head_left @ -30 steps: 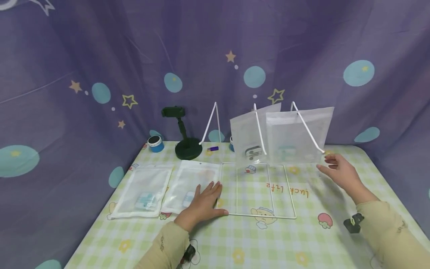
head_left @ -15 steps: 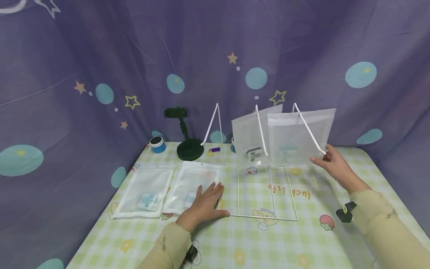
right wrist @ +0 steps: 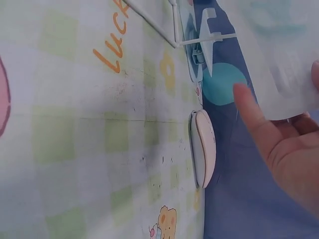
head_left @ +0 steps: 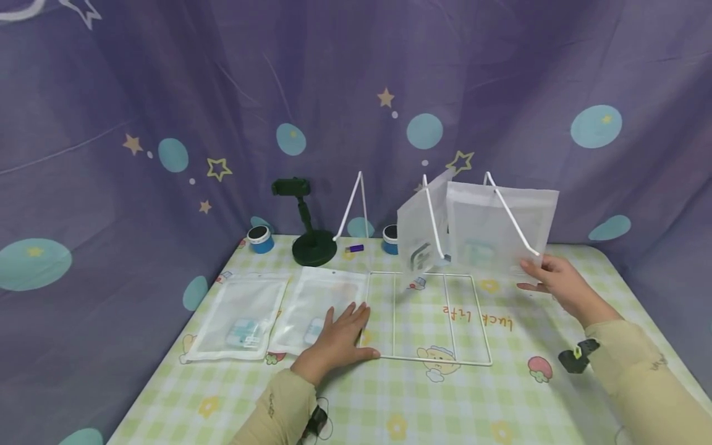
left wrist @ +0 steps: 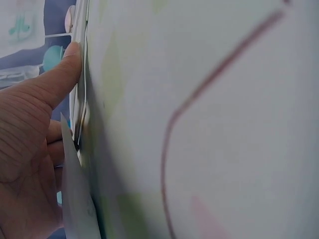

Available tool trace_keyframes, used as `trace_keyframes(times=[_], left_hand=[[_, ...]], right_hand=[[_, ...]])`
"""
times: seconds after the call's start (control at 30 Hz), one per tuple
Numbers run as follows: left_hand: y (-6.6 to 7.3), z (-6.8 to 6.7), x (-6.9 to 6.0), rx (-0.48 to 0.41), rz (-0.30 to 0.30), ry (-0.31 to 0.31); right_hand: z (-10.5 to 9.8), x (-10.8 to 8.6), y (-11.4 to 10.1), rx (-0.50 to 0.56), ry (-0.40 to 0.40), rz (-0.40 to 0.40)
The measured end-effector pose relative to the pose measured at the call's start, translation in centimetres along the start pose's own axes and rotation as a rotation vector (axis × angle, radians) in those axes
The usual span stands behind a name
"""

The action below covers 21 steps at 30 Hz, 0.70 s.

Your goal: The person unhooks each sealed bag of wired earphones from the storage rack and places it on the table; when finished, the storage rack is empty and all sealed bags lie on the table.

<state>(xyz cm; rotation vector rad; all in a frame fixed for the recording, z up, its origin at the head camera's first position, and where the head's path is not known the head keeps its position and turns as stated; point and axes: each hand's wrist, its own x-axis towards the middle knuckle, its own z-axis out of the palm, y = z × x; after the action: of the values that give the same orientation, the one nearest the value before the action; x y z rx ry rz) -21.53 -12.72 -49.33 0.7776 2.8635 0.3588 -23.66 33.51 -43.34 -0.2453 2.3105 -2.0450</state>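
Note:
A white wire display rack (head_left: 425,358) stands on the table, with sloping hooks above. From its right hook hangs a translucent zip bag (head_left: 497,213) with a teal item inside; my right hand (head_left: 564,287) pinches its lower right corner, thumb in front. In the right wrist view, one finger of the right hand (right wrist: 286,144) extends below the bag's edge. On the middle hook a second zip bag (head_left: 417,222), with earphones showing through, is turned nearly edge-on. My left hand (head_left: 336,340) rests flat with fingers spread, over the rack's left base wire and a zip bag's edge.
Two zip bags lie on the left: the outer bag (head_left: 239,303) and the inner bag (head_left: 317,296). Behind stand a dark phone stand (head_left: 314,247), blue jars (head_left: 260,240) and a purple USB stick (head_left: 354,248). A pale mouse (right wrist: 203,149) shows in the right wrist view.
My right hand has reached left to the right-hand bag's lower corner and taken hold, and that bag has shifted slightly. The middle bag has swung more edge-on. My left hand stays put.

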Motion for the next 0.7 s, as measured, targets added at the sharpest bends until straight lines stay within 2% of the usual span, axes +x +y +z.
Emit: trace_keyframes(times=[0.13,0.37,0.7], left_hand=[[0.0,0.0,0.0,-0.004,-0.004,0.0],[0.1,-0.2,-0.1,-0.012,-0.009,-0.005],[0.1,-0.1,-0.2,-0.023,-0.006,0.001]], right_hand=[[-0.1,-0.6,0.0,0.04,-0.042,-0.002],[-0.1,-2.0,-0.1,-0.053,-0.059,-0.003],[0.0,-5.2,-0.2,-0.121,-0.081,-0.064]])
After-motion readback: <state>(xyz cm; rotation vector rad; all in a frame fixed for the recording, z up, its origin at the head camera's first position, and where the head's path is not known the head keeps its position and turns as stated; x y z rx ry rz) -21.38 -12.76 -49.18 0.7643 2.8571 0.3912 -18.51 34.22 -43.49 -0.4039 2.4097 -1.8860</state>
